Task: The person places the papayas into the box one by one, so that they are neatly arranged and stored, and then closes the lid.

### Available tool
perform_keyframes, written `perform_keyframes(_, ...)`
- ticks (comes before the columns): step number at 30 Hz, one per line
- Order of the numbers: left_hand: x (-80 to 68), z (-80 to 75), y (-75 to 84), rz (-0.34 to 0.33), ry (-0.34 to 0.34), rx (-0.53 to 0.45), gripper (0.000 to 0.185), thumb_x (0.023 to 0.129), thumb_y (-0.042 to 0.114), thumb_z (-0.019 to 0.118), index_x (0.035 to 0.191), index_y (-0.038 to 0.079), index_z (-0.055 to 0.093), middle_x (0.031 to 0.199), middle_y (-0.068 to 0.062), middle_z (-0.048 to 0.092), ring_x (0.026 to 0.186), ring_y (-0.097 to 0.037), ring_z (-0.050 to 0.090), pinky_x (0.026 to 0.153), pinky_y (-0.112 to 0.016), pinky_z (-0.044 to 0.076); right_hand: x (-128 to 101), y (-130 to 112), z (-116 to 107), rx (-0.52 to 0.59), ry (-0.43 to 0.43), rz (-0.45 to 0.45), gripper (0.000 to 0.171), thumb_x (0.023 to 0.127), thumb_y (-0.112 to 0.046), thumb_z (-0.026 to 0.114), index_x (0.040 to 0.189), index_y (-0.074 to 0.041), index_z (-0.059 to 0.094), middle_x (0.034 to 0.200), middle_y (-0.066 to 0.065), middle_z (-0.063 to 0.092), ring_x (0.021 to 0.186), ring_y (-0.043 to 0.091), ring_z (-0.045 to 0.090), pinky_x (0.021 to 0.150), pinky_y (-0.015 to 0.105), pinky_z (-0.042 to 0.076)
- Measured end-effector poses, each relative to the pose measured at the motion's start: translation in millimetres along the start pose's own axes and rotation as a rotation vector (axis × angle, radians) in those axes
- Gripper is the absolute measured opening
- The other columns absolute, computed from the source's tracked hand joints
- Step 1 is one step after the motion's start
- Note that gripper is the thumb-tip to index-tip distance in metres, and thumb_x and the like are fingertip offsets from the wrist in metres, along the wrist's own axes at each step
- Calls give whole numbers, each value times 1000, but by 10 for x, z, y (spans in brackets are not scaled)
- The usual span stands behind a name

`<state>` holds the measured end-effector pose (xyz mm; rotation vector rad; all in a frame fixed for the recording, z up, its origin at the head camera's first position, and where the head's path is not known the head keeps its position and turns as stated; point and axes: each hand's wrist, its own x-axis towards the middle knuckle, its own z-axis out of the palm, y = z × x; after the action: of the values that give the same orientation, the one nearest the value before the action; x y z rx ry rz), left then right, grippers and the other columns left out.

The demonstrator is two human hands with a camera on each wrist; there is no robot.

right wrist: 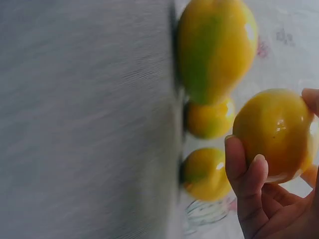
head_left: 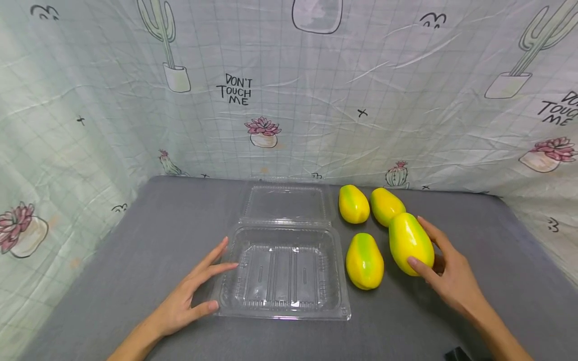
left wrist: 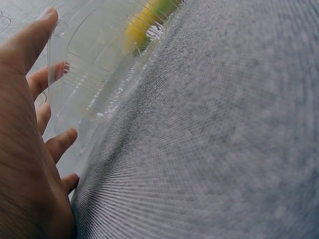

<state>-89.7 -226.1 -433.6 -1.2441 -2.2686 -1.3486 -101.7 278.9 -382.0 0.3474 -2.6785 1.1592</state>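
Note:
My right hand (head_left: 451, 273) grips a glossy yellow-green papaya (head_left: 410, 244), thumb on its near side and fingers round its right. In the right wrist view this papaya (right wrist: 274, 134) is held above the grey cloth, fingertips curled against it. Spread fingers of my left hand (head_left: 187, 296) reach over the left rim of a clear plastic clamshell box (head_left: 282, 317). The box lies with its lid (head_left: 286, 203) folded back, and its base holds nothing. From the left wrist, the left hand (left wrist: 30, 124) shows beside the clear wall with its fingers extended.
Three more papayas lie right of the box: one near its right side (head_left: 365, 261), one behind that (head_left: 354, 204) and one at the back right (head_left: 387, 206). A patterned curtain (head_left: 316, 100) closes off the back. A black object (head_left: 457, 354) shows at the bottom edge.

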Motion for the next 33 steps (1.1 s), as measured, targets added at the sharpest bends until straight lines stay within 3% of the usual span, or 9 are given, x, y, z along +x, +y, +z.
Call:
perform_keyframes(6, 21, -6, 0, -8, -7, 0, 56, 90, 31, 61, 136, 0, 49, 152, -30, 17, 139, -41, 24, 110, -25, 15, 150, -256, -20, -7, 27, -87, 83, 86, -10, 69, 152, -31, 23, 136, 11, 43, 71, 11, 65, 58, 23, 49)
perform_keyframes(14, 23, -3, -7, -2, -1, 5, 56, 91, 32, 61, 136, 0, 49, 152, -31, 17, 138, -41, 25, 110, -25, 16, 325, -487, 105, 36, 5, -200, 90, 82, -6, 72, 153, -28, 20, 140, 10, 40, 87, 30, 66, 62, 24, 50)
perform_keyframes(21, 2, 7, -6, -6, -2, 0, 56, 91, 32, 61, 136, 0, 49, 152, -31, 17, 138, -42, 25, 111, -26, 16, 431, -662, 242, 93, -16, -232, 90, 81, -9, 74, 152, -30, 23, 145, 4, 39, 87, 21, 65, 63, 26, 51)
perform_keyframes(28, -3, 3, -3, -8, -5, -8, 57, 91, 31, 61, 136, -1, 49, 152, -31, 16, 138, -42, 24, 111, -26, 15, 526, -774, 366, 84, -29, -265, 88, 82, -14, 73, 152, -33, 23, 126, 4, 53, 82, 15, 63, 64, 29, 51)
perform_keyframes(33, -6, 4, 2, -6, -5, -6, 56, 90, 31, 61, 136, 0, 49, 152, -31, 17, 138, -43, 24, 111, -26, 15, 607, -885, 439, 110, -43, -320, 87, 82, -16, 74, 152, -31, 24, 124, 3, 52, 77, 14, 59, 64, 32, 51)
